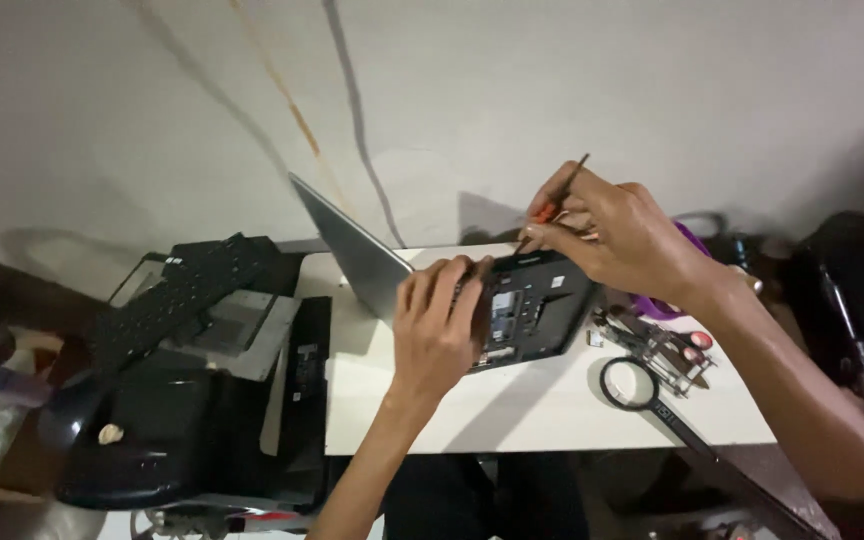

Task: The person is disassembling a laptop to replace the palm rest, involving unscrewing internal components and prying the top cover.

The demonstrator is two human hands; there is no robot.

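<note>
1. We find an opened laptop base [537,305], black, its keyboard removed, with inner recesses and a pale component showing; it lies near the back edge of a white table [512,410]
2. Its grey lid [352,250] stands tilted up at the left
3. Our left hand [437,325] rests flat on the base's left part, fingers curled over the edge
4. Our right hand [617,235] pinches a thin screwdriver [557,200] with an orange grip, tip at the base's rear edge
5. Just right of the base lie a magnifying glass [627,383] and small tools [662,345]
6. A detached black keyboard [177,295] sits well apart, left
</note>
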